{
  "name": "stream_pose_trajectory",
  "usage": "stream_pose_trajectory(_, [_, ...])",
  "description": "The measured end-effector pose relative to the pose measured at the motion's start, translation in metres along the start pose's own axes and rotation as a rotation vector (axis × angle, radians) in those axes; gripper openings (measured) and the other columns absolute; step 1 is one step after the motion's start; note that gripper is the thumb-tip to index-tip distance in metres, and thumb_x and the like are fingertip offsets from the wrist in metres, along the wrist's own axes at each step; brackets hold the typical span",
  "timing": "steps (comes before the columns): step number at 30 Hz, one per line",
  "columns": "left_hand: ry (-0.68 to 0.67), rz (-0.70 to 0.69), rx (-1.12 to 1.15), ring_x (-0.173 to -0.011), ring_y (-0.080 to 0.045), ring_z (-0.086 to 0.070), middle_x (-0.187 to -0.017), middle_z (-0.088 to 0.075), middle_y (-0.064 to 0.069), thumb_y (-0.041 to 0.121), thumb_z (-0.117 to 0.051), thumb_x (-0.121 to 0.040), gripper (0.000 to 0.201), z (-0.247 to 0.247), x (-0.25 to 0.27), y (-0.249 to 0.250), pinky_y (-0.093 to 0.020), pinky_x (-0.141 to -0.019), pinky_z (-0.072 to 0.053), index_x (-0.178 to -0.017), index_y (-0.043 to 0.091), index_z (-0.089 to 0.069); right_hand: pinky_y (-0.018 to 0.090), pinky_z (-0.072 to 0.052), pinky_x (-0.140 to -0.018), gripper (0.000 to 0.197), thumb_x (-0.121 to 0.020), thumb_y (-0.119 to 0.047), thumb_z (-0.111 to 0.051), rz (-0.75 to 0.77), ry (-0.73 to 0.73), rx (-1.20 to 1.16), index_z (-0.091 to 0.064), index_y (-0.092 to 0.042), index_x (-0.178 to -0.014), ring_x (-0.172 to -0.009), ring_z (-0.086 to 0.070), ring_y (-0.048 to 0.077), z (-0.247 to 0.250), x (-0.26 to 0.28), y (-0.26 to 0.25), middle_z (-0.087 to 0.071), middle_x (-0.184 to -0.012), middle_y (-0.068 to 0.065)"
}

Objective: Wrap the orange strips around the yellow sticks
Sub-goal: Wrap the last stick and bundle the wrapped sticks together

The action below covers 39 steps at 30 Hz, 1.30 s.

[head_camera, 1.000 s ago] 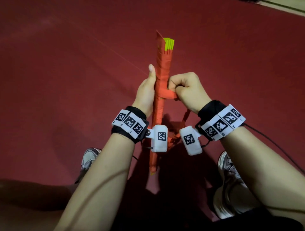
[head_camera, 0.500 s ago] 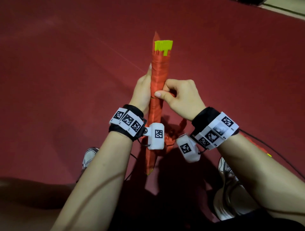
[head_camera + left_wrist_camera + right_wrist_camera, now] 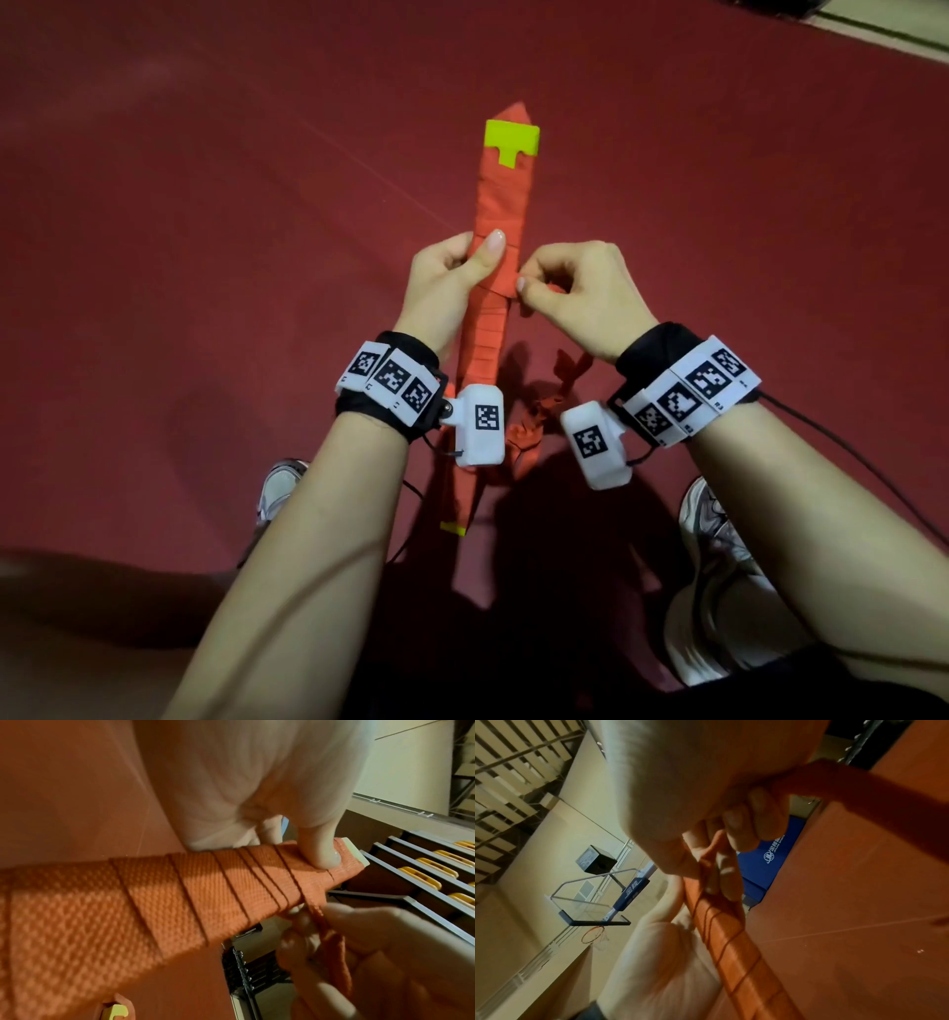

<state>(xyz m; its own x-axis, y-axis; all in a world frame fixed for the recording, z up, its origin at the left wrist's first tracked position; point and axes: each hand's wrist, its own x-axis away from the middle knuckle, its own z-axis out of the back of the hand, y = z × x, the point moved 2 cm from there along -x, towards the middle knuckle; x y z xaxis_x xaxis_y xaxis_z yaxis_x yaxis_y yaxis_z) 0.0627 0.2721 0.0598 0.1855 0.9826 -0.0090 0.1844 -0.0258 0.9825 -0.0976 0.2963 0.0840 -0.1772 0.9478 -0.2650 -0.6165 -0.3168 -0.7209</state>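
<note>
A bundle of yellow sticks (image 3: 512, 140) is held upright over the floor, almost fully covered by coils of orange strip (image 3: 500, 210); only its yellow ends (image 3: 454, 528) show. My left hand (image 3: 457, 272) grips the bundle mid-length, thumb pressed on the front. In the left wrist view the thumb (image 3: 320, 850) lies on the wrapped strip (image 3: 159, 902). My right hand (image 3: 570, 293) pinches the loose strip beside the bundle, and the free tail (image 3: 544, 411) hangs twisted below it. The right wrist view shows the fingers (image 3: 741, 825) curled round the strip (image 3: 731, 939).
Dark red sports floor (image 3: 205, 205) lies all around. My two shoes (image 3: 280, 488) (image 3: 719, 545) stand at either side below the bundle. A cable (image 3: 847, 457) trails from the right wristband. A basketball hoop (image 3: 595, 935) and blue mat (image 3: 770, 862) are far off.
The bundle has turned so its yellow end faces flat to the camera. My right hand went from pressing a thumb on the bundle to pinching the strip at its right side.
</note>
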Motion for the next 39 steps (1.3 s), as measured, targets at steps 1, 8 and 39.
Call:
stream_pose_trajectory(1, [0.006,0.0,-0.011,-0.074,-0.027,-0.068,-0.083,-0.071,-0.018,0.025,-0.063,-0.099,0.027,0.001,0.0,-0.001,-0.037,-0.076,-0.059,-0.092,0.0,-0.069,0.023,-0.041,-0.065,0.017,-0.084,-0.023,-0.062,-0.017,-0.003,-0.002,-0.069,-0.017,-0.069,-0.056,-0.054,0.009,0.002,-0.001,0.002,-0.068,-0.062,-0.005])
stream_pose_trajectory(8, [0.019,0.03,0.012,-0.072,-0.019,-0.071,-0.078,-0.073,-0.009,0.026,-0.051,-0.106,0.035,-0.004,-0.003,-0.001,-0.031,-0.077,-0.056,-0.084,0.006,-0.067,0.026,-0.04,-0.059,0.019,-0.081,-0.022,-0.056,0.021,-0.007,0.013,-0.069,-0.011,-0.071,-0.056,-0.05,0.021,0.007,-0.002,0.001,-0.059,-0.059,0.002])
stream_pose_trajectory(39, [-0.249,0.281,0.54,-0.112,-0.044,-0.055,-0.148,-0.047,-0.026,0.011,-0.057,-0.053,0.042,-0.018,0.002,0.007,-0.058,-0.08,-0.052,-0.095,0.005,-0.051,0.02,-0.034,-0.034,0.006,-0.1,-0.008,-0.057,-0.191,-0.051,-0.68,-0.063,-0.005,-0.098,-0.034,-0.041,0.011,-0.029,0.005,0.022,-0.052,-0.05,0.008])
